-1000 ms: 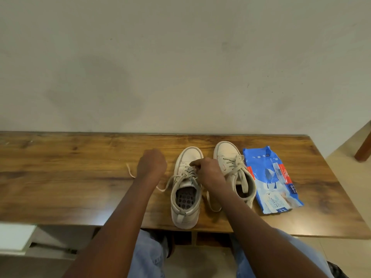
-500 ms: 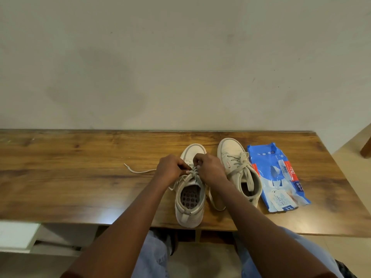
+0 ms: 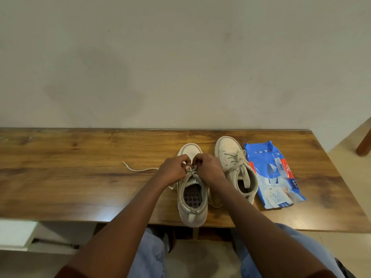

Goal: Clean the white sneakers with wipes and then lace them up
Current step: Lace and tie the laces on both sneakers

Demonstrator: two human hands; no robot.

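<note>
A wooden table (image 3: 60, 177) stands against a pale wall (image 3: 180, 67). At left, the free end of a lace (image 3: 140, 170) trails across the tabletop toward the left hand (image 3: 173, 171). That hand, fingers curled, pinches the lace over the upper eyelets of the near sneaker (image 3: 193, 215), which stands upright at the table's front edge, toe toward the wall. The right hand (image 3: 209, 169), likewise curled, pinches the same lace from the opposite side, fingertips nearly meeting those of the left. Just beside it stands the second sneaker (image 3: 228, 151), laced, its tongue folded into the opening. At far right a blue pack of wipes (image 3: 269, 169) lies flat, next to that shoe.
</note>
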